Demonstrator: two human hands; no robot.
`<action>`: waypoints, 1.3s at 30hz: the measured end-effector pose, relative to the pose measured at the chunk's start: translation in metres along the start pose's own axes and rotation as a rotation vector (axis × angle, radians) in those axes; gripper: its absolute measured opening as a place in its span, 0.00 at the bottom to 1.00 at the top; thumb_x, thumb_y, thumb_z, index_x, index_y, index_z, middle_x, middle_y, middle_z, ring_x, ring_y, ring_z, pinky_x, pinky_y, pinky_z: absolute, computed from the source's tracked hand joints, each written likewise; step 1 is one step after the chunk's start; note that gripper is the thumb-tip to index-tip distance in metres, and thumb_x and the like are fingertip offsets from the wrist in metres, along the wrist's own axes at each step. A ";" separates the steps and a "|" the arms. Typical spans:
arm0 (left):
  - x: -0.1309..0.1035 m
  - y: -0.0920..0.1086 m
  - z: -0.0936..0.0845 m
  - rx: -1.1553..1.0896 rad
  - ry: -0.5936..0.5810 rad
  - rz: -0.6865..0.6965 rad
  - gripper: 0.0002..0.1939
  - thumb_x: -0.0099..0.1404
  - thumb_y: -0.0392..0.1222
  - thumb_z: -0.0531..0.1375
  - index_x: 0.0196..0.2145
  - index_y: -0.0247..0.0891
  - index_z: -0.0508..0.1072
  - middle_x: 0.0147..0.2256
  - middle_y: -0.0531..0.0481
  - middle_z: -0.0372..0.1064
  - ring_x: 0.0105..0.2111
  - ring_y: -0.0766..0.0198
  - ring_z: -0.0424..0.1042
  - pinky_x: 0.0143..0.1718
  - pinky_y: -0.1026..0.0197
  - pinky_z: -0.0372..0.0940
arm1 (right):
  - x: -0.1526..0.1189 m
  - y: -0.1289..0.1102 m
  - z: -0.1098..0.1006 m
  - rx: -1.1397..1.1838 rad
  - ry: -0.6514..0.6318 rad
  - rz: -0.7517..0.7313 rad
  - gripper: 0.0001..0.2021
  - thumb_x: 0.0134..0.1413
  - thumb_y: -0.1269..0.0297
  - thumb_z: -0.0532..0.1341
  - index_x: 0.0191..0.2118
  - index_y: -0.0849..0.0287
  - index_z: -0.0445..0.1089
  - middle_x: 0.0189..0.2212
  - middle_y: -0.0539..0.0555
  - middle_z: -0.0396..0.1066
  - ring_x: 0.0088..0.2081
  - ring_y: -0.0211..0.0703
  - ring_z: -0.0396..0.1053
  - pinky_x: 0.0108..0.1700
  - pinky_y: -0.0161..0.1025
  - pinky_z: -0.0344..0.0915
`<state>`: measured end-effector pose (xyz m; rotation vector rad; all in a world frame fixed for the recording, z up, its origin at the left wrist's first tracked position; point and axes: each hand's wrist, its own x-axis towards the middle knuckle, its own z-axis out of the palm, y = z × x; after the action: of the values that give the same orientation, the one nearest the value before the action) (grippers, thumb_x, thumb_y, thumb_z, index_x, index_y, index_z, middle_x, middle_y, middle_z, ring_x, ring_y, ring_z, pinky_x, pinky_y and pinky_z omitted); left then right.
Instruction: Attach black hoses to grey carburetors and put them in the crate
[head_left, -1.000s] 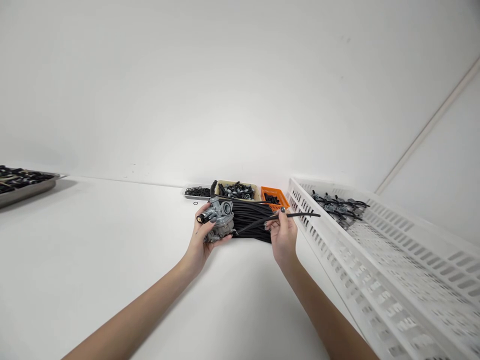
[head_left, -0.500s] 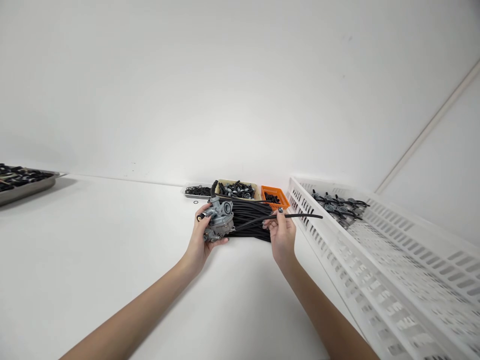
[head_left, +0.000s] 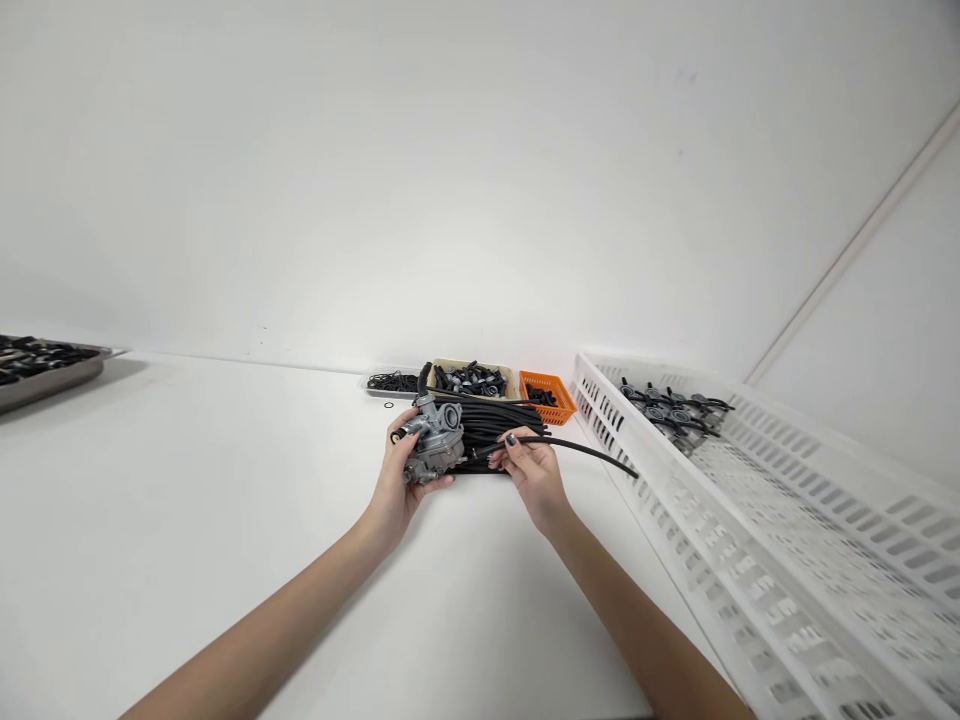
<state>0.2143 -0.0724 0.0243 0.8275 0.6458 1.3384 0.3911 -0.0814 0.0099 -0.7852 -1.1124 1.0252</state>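
Note:
A grey metal carburetor (head_left: 438, 445) is gripped in my left hand (head_left: 394, 475), with the fingers wrapped round its left side and underside. My right hand (head_left: 534, 475) pinches a thin black rubber hose (head_left: 585, 449) near the carburetor's lower right side. The hose's near end is by a small fitting there; whether it sits on the fitting I cannot tell. Its free end bends down to the right, close to the white crate. Behind both hands lies a bundle of black hoses (head_left: 495, 418), partly hidden by the carburetor.
Along the wall stand a clear tray of black rings (head_left: 393, 383), a cream tray of black and metal parts (head_left: 514, 383) and an orange basket (head_left: 562, 412). A white slatted crate (head_left: 675, 500) on the right holds several carburetors (head_left: 667, 408). A metal tray (head_left: 60, 380) sits at far left.
My right hand has slid left along the hose, closer to the carburetor. The hose's free end now droops lower. My left hand holds the carburetor almost as before.

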 end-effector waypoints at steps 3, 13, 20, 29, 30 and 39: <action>-0.001 -0.001 0.000 0.012 -0.012 0.002 0.24 0.58 0.46 0.60 0.52 0.50 0.62 0.48 0.49 0.67 0.40 0.57 0.73 0.24 0.63 0.74 | -0.001 0.001 0.001 -0.001 -0.012 0.014 0.12 0.47 0.55 0.66 0.31 0.58 0.68 0.21 0.49 0.72 0.25 0.38 0.70 0.32 0.36 0.66; -0.002 -0.006 -0.001 0.037 -0.044 -0.008 0.23 0.59 0.47 0.59 0.52 0.49 0.60 0.48 0.48 0.67 0.41 0.56 0.73 0.25 0.62 0.73 | -0.004 0.013 0.005 -0.073 -0.159 0.023 0.12 0.50 0.55 0.64 0.31 0.59 0.69 0.21 0.50 0.73 0.25 0.38 0.70 0.30 0.36 0.64; -0.003 -0.007 0.000 0.044 -0.016 0.006 0.22 0.59 0.47 0.59 0.52 0.48 0.61 0.47 0.48 0.67 0.39 0.58 0.72 0.23 0.64 0.72 | -0.007 0.015 0.010 -0.136 -0.154 -0.026 0.13 0.48 0.54 0.65 0.30 0.59 0.68 0.21 0.50 0.71 0.24 0.38 0.69 0.32 0.39 0.65; -0.005 -0.011 0.002 0.000 0.019 0.032 0.22 0.59 0.44 0.59 0.51 0.47 0.61 0.45 0.49 0.67 0.34 0.62 0.71 0.21 0.67 0.68 | -0.007 0.024 0.015 -0.145 -0.163 -0.094 0.13 0.49 0.52 0.64 0.30 0.58 0.66 0.21 0.49 0.68 0.25 0.39 0.69 0.33 0.40 0.67; -0.005 -0.011 0.001 0.002 0.016 0.030 0.22 0.59 0.43 0.59 0.51 0.47 0.62 0.45 0.49 0.67 0.34 0.62 0.71 0.21 0.67 0.68 | -0.007 0.024 0.015 -0.150 -0.163 -0.097 0.13 0.49 0.53 0.64 0.30 0.58 0.66 0.21 0.49 0.68 0.25 0.39 0.69 0.32 0.39 0.67; -0.002 -0.012 -0.002 -0.024 -0.076 -0.007 0.18 0.59 0.39 0.56 0.48 0.48 0.64 0.43 0.50 0.66 0.32 0.63 0.68 0.20 0.65 0.67 | -0.005 0.018 0.014 -0.059 -0.020 -0.052 0.15 0.42 0.57 0.68 0.33 0.58 0.66 0.23 0.46 0.65 0.24 0.35 0.63 0.28 0.34 0.62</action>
<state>0.2189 -0.0744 0.0130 0.8518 0.5714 1.2999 0.3723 -0.0794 -0.0041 -0.7911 -1.1788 0.9621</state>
